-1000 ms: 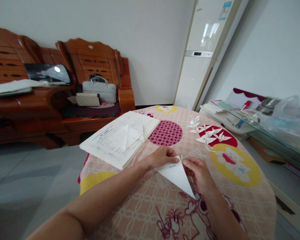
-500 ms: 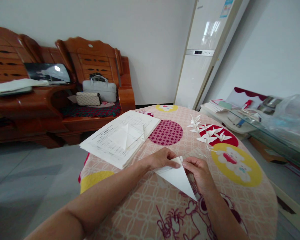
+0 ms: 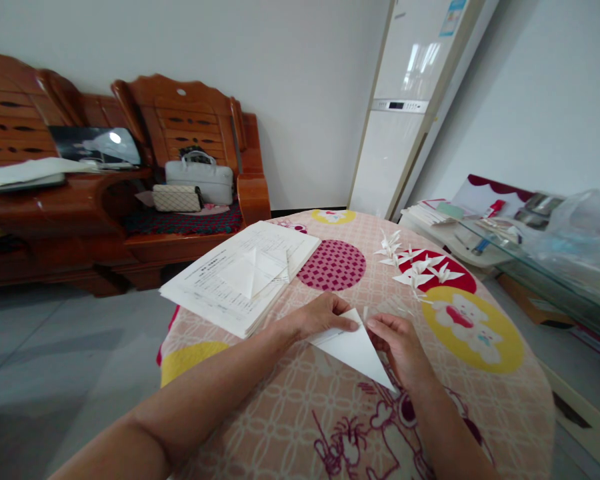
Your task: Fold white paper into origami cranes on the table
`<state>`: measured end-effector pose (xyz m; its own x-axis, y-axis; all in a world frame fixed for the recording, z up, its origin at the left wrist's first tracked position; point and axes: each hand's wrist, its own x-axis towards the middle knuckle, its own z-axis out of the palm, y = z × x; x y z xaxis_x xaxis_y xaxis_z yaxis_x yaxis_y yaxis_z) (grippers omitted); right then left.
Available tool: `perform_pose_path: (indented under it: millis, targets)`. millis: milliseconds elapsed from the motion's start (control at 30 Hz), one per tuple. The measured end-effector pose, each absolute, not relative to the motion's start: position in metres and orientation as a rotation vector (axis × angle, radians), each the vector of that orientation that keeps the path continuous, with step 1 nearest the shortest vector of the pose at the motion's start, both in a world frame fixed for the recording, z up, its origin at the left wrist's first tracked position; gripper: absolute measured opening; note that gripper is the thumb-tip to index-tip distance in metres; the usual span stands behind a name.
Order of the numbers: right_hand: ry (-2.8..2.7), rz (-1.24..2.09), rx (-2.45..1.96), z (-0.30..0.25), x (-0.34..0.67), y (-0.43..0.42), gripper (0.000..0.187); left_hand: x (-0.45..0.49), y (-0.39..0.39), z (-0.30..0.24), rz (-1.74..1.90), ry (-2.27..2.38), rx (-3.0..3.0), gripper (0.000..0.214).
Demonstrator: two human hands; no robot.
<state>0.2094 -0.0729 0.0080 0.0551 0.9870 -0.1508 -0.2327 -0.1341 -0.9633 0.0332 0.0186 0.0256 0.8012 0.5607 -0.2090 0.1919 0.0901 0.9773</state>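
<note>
A white sheet of paper folded into a triangle point(image 3: 359, 350) is tilted above the table, a line of print showing near its upper side. My left hand point(image 3: 325, 317) pinches it near the top, thumb lying across the front. At the paper's right edge, my right hand point(image 3: 399, 339) has thumb and forefinger closed on a narrow paper strip point(image 3: 365, 312). A small gap shows between the strip's upper end and the triangle; whether they join lower down is hidden by the fingers.
Several folded paper cranes point(image 3: 420, 267) stand at the table's far right. Left of centre lies a stack of printed sheets point(image 3: 205, 287) with a creased paper piece point(image 3: 253, 272) on top. Pale strips point(image 3: 393, 307) lie beyond my right hand. A glass shelf point(image 3: 520, 257) adjoins on the right.
The triangle's lower tip has swung slightly up and right. A gap has opened between its upper right edge and the strip at my right fingertips.
</note>
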Motion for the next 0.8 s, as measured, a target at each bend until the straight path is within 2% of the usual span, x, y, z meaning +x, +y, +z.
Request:
perform_pose_path:
  millis: [367,600,800]
  targets:
    - [-0.99,1.216,-1.267,0.0111,0.2082,-0.0745,0.022,0.0328,0.0209,0.0253,0.308,0.672,1.553,0.04]
    - [-0.92,1.391,-1.19,0.0099,0.2094,-0.0733,0.024,0.0307,0.0223,0.0254,0.337,0.647,1.531,0.038]
    - [-0.892,1.388,-1.228,0.0125,0.209,-0.0747,0.023,0.029,0.0216,0.0264,0.264,0.648,1.52,0.039]
